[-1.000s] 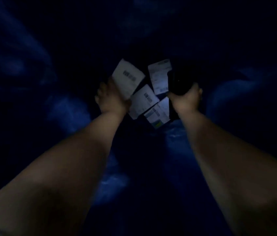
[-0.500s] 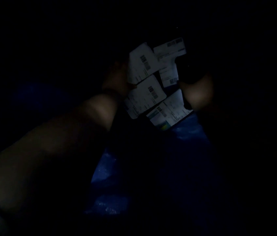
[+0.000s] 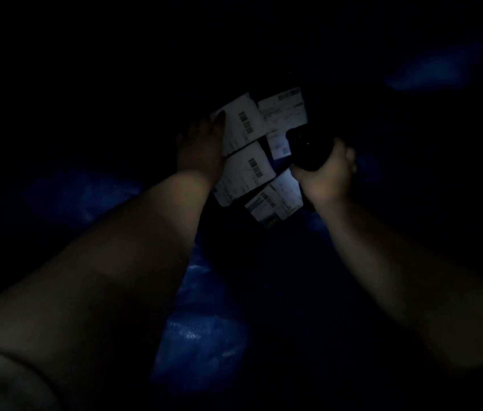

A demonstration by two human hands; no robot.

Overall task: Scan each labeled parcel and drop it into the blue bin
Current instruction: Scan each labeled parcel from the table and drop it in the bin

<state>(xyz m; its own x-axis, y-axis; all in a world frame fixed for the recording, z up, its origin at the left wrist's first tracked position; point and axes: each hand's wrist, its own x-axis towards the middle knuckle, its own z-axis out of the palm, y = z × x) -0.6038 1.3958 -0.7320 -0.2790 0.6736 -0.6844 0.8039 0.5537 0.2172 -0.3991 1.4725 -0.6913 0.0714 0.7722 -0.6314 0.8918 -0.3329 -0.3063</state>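
Four labelled parcels point(image 3: 246, 173), one dark scanner point(image 3: 308, 149) gripped in right hand point(image 3: 327, 179)

Tight, dark reach into the blue bin point(image 3: 198, 345)
Its walls close in on every side. Four labeled parcels point(image 3: 246, 173) crowd the bottom, touching or overlapping. The left hand point(image 3: 201, 149) lies against the upper-left one, and the right hand point(image 3: 327, 179) grips a black scanner point(image 3: 308, 149) over those on the right. A dark lane stays open between the two forearms.
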